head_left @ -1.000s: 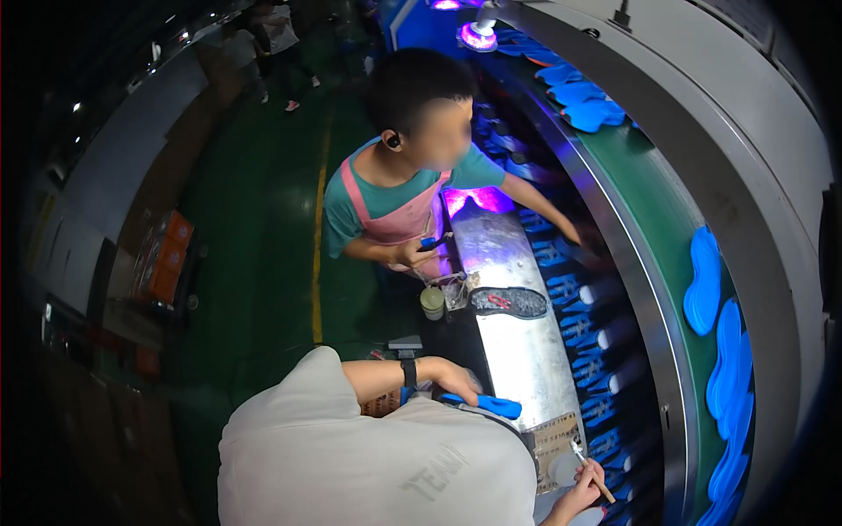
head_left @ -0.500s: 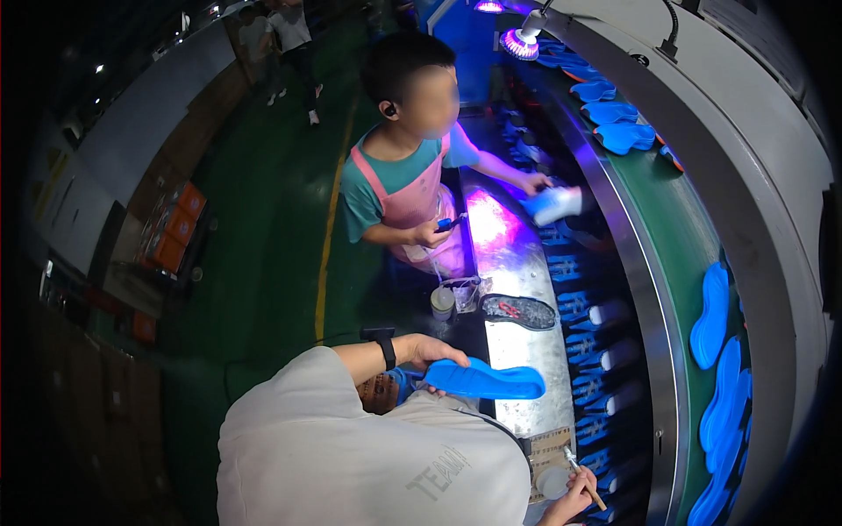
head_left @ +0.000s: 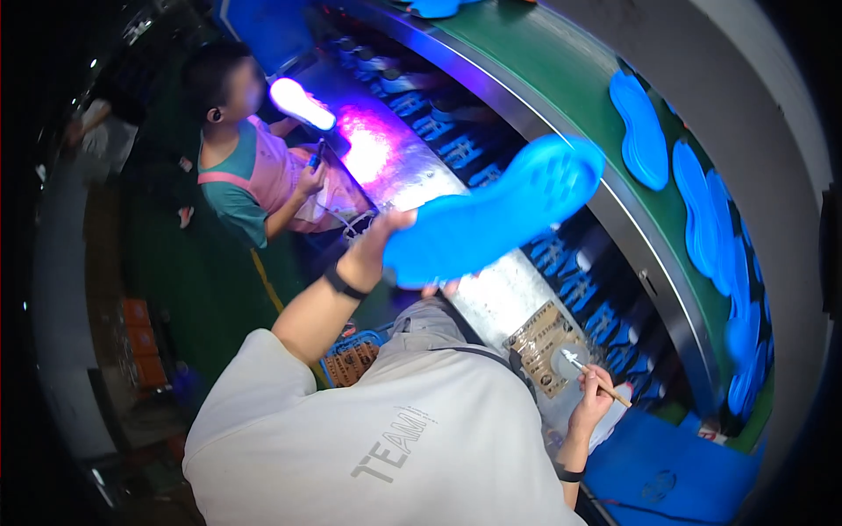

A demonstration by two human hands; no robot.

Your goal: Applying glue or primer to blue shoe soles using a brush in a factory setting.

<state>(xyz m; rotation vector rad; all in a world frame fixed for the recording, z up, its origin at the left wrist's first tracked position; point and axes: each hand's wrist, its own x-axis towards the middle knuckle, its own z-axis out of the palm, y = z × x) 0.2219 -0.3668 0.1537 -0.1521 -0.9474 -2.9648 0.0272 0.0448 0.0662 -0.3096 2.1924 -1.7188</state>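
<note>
A blue shoe sole [head_left: 495,215], with small recesses at its far end, is raised in my left hand [head_left: 379,245]. The fingers grip its near end, and part of them is hidden beneath it. Between the fingers of my right hand [head_left: 594,396] is a wooden-handled brush [head_left: 605,386]. White shows on the brush's tip, which lies over a round pale dish [head_left: 561,366]. Beneath the dish is a piece of brown cardboard [head_left: 529,344] on the metal bench [head_left: 488,293].
A green conveyor belt [head_left: 605,114] carrying several blue soles [head_left: 638,131] curves along the right. Beside the bench runs a rack of dark shoe holders [head_left: 570,267]. At the upper left, a person in a pink apron [head_left: 272,171] holds a brightly lit white sole [head_left: 303,103].
My left hand has lifted the blue sole up and away from my body. My view has turned, shifting the bench and belt. The brush stays in my right hand by the dish.
</note>
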